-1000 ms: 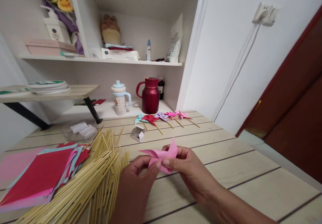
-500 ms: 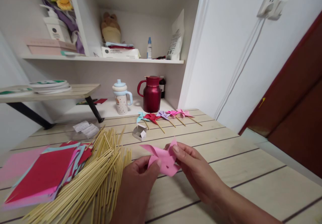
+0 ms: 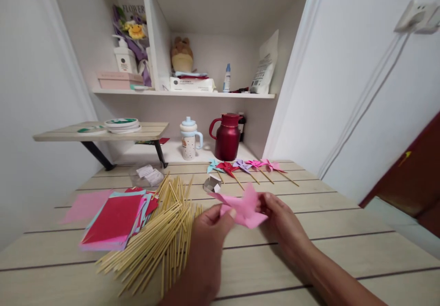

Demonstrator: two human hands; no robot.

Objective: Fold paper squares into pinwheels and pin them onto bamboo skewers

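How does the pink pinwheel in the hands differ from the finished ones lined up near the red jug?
The pink pinwheel is held above the table between the left hand and the right hand; the finished pinwheels lie on the table. It shows no stick; they each have a wooden one. It is one colour; they are blue, red, purple and pink. All are folded paper.

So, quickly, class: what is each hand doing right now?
Left hand: pinching the pink paper pinwheel.
Right hand: gripping the same pinwheel's other side.

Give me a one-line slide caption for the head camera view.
Both hands, left hand and right hand, hold a folded pink paper pinwheel above a wooden table.
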